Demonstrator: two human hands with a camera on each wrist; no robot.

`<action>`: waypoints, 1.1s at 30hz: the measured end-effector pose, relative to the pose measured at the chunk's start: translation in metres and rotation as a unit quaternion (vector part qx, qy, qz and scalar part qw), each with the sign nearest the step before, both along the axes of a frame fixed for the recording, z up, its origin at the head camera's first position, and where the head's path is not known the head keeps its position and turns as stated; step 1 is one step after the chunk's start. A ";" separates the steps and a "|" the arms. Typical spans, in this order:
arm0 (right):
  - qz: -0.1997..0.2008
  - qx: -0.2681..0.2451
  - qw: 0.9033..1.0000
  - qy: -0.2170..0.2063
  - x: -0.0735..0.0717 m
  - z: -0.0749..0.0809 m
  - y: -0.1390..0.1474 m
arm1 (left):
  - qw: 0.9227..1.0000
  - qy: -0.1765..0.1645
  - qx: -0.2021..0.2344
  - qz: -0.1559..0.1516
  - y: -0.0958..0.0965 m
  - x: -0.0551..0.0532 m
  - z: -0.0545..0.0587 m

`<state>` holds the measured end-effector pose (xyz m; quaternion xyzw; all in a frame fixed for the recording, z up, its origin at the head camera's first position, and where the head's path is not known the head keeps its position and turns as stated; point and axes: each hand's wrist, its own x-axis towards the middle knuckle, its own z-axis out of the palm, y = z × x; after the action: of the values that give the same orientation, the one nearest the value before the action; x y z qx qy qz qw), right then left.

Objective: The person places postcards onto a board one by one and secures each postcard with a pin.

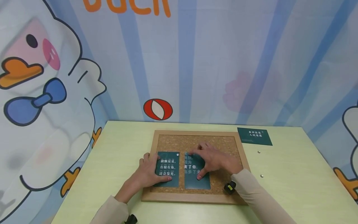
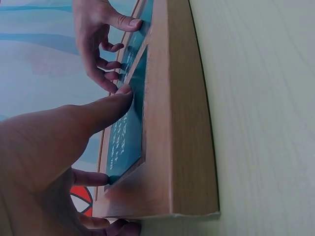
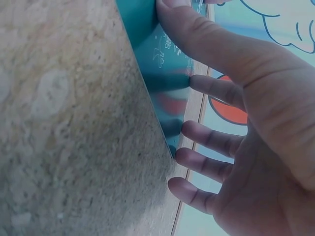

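soft, even light filled the head view, with pale glare on the counter (image 1: 184,213) at bottom centre; in the right wrist view, cork (image 3: 64,123) blurred at left and the card (image 3: 156,69) mirrored fingers (image 3: 209,135).

Pale-yellow table (image 1: 296,168) is backed by blue-striped backdrop (image 1: 207,62), where white cartoon duck (image 1: 56,133), orange lettering (image 1: 142,11), red-and-white oval (image 1: 158,109) are printed.

Rear surface: printed backdrop (image 1: 212,46) with blue stripes (image 1: 187,68) on a paler ground. Orange lettering (image 1: 117,10) is located at the top, left of centre. A white duck figure (image 1: 53,137) with blue bow tie (image 1: 42,100) occupies the left side. Furniture: one pale yellow-green table (image 1: 291,193), lower frame.
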<state>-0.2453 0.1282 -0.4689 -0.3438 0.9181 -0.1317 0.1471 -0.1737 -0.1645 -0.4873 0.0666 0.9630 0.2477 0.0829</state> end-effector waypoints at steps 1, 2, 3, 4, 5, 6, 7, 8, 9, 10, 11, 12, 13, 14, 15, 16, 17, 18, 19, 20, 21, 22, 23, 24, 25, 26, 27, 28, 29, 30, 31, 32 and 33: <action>0.000 0.000 1.000 0.000 0.000 0.000 0.000 | 1.000 -0.002 0.000 0.000 0.000 0.000 0.001; -0.001 -0.001 1.000 0.000 0.000 0.000 0.000 | 1.000 -0.004 0.000 0.000 -0.001 0.000 0.001; -0.001 -0.002 1.000 0.000 0.001 0.000 0.001 | 1.000 -0.004 -0.002 0.000 -0.001 0.000 0.002; -0.001 -0.004 1.000 0.001 0.000 0.000 0.001 | 1.000 -0.004 -0.005 0.001 -0.001 0.001 0.003; -0.001 -0.005 1.000 0.001 0.000 0.000 0.001 | 1.000 -0.002 -0.011 0.003 -0.001 0.001 0.003; -0.001 -0.007 1.000 0.002 0.000 -0.001 0.001 | 1.000 0.002 -0.017 0.004 -0.001 0.001 0.004; -0.002 -0.008 1.000 0.001 0.000 -0.001 0.002 | 1.000 0.008 -0.026 0.006 -0.001 0.001 0.004; -0.002 -0.010 1.000 0.001 0.000 -0.001 0.002 | 0.999 0.019 -0.037 0.007 0.000 0.002 0.004; -0.002 -0.011 1.000 0.001 0.000 -0.001 0.002 | 0.998 0.029 -0.049 0.007 0.001 0.002 0.004; -0.003 -0.013 1.000 0.000 0.000 -0.001 0.002 | 0.997 0.039 -0.062 0.005 0.002 0.003 0.004; -0.003 -0.013 1.000 -0.001 0.000 -0.001 0.002 | 0.996 0.050 -0.073 0.002 0.003 0.004 0.004; -0.003 -0.013 1.000 -0.001 0.000 -0.001 0.003 | 0.995 0.059 -0.081 -0.002 0.005 0.005 0.004; -0.004 -0.013 1.000 -0.003 0.000 -0.001 0.003 | 0.994 0.070 -0.088 -0.009 0.007 0.006 0.005; -0.005 -0.013 1.000 -0.003 0.000 -0.002 0.003 | 0.992 0.081 -0.095 -0.019 0.010 0.008 0.005; -0.006 -0.012 1.000 -0.003 0.000 -0.002 0.003 | 0.991 0.088 -0.100 -0.028 0.012 0.009 0.006; -0.007 -0.011 1.000 -0.003 0.000 -0.002 0.003 | 0.989 0.095 -0.104 -0.040 0.015 0.011 0.008; -0.006 -0.010 1.000 -0.002 0.000 -0.002 0.003 | 0.988 0.102 -0.107 -0.054 0.018 0.013 0.009; -0.006 -0.011 1.000 -0.002 0.000 -0.002 0.004 | 0.986 0.109 -0.107 -0.069 0.021 0.014 0.010; -0.006 -0.010 1.000 -0.002 0.000 -0.002 0.004 | 0.984 0.114 -0.108 -0.085 0.024 0.016 0.011; -0.005 -0.010 1.000 0.000 0.000 -0.002 0.004 | 0.982 0.116 -0.107 -0.102 0.027 0.017 0.012; -0.004 -0.010 1.000 0.000 0.000 -0.003 0.004 | 0.980 0.118 -0.106 -0.119 0.031 0.019 0.012; -0.003 -0.010 1.000 0.001 0.000 -0.003 0.004 | 0.978 0.119 -0.105 -0.137 0.034 0.020 0.012; -0.002 -0.012 1.000 0.001 0.000 -0.003 0.004 | 0.975 0.119 -0.103 -0.155 0.037 0.022 0.013; -0.002 -0.013 1.000 0.002 0.000 -0.002 0.004 | 0.973 0.116 -0.099 -0.172 0.040 0.024 0.013; -0.001 -0.014 1.000 0.003 0.000 -0.003 0.005 | 0.971 0.112 -0.097 -0.189 0.043 0.025 0.013; -0.001 -0.015 1.000 0.004 0.001 -0.002 0.005 | 0.968 0.108 -0.098 -0.206 0.045 0.027 0.012; 0.000 -0.015 1.000 0.004 0.001 -0.002 0.005 | 0.964 0.103 -0.099 -0.223 0.048 0.028 0.012; 0.000 -0.015 1.000 0.005 0.001 -0.002 0.005 | 0.961 0.097 -0.099 -0.240 0.050 0.030 0.011; 0.000 -0.015 1.000 0.006 0.002 -0.002 0.005 | 0.957 0.093 -0.100 -0.257 0.053 0.031 0.011; 0.000 -0.013 1.000 0.006 0.002 -0.002 0.005 | 0.953 0.089 -0.101 -0.271 0.055 0.032 0.010; 0.000 -0.013 1.000 0.007 0.002 -0.002 0.005 | 0.950 0.085 -0.103 -0.284 0.056 0.032 0.010; -0.001 -0.011 1.000 0.008 0.002 -0.002 0.005 | 0.946 0.083 -0.107 -0.295 0.058 0.033 0.009; -0.001 -0.010 1.000 0.009 0.002 -0.002 0.005 | 0.942 0.084 -0.110 -0.306 0.060 0.034 0.009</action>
<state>-0.2429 0.1330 -0.4708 -0.3457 0.9182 -0.1380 0.1357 -0.1402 -0.1049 -0.4784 0.3687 0.9211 0.0963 0.0801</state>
